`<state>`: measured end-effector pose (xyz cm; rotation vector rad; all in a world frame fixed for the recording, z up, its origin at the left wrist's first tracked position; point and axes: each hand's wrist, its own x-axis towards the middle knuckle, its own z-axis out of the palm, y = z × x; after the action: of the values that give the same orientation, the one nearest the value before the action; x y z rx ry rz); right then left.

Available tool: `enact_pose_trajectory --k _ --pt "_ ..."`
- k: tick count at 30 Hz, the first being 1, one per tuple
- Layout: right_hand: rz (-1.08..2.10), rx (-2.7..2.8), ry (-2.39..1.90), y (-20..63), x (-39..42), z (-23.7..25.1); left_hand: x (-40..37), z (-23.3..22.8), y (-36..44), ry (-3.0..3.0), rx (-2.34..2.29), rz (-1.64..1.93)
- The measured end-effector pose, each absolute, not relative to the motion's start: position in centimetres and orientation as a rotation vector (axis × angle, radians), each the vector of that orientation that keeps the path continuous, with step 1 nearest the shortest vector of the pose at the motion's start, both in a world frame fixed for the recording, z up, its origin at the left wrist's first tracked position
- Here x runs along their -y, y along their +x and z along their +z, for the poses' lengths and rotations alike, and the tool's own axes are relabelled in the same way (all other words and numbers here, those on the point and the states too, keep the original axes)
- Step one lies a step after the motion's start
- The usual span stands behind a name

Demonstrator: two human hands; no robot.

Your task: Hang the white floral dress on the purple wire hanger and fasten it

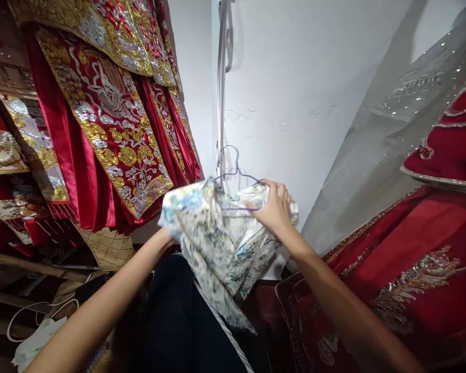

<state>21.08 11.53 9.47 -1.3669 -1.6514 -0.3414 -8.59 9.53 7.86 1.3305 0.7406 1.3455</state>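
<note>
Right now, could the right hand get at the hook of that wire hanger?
Probably yes. The right hand already grips the floral garment at the wire hanger, and the hook stands bare just above it against the white wall, with nothing between.

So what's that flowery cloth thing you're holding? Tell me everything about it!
The flowery cloth is a thin, soft-looking garment, cream with blue, green and yellow blossoms. It is bunched up and crumpled on a thin purple wire hanger, whose hook sticks up above it. One end droops down over a dark garment. The right hand grips its top at the hanger. The left hand is hidden inside the folds. It is held up before a white wall.
</note>
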Motion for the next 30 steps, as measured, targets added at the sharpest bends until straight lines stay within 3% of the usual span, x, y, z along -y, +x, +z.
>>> enact_pose_trajectory --k 7,13,17,20,22,25,27,30 --pt "-0.467 1.625 -1.484 20.0 -13.8 14.3 -7.3 -0.5 -6.2 1.137 -0.972 1.422" --pt "-0.413 1.841 -1.239 16.9 -10.9 14.0 -5.1 -4.9 -4.5 0.759 -1.399 1.723" --pt "-0.026 1.866 -1.052 16.5 -7.1 10.7 -2.9 -5.7 -4.9 0.547 -1.306 1.716" --pt "0.338 1.458 -1.076 15.7 -4.3 5.3 -1.4 -5.4 -4.9 0.460 -1.190 1.682" --pt "0.627 1.126 -1.185 14.6 -2.8 1.1 -0.5 -5.0 -4.7 0.406 -1.156 1.635" --pt "1.151 1.077 -1.162 12.5 -1.3 -3.2 0.6 -4.3 -4.0 0.379 -1.145 1.552" --pt "1.350 1.177 -1.047 11.2 -0.8 -3.7 1.1 -3.9 -3.6 0.423 -1.102 1.536" --pt "1.377 1.313 -0.979 10.3 -0.7 -2.4 1.5 -3.7 -3.3 0.471 -1.061 1.520"
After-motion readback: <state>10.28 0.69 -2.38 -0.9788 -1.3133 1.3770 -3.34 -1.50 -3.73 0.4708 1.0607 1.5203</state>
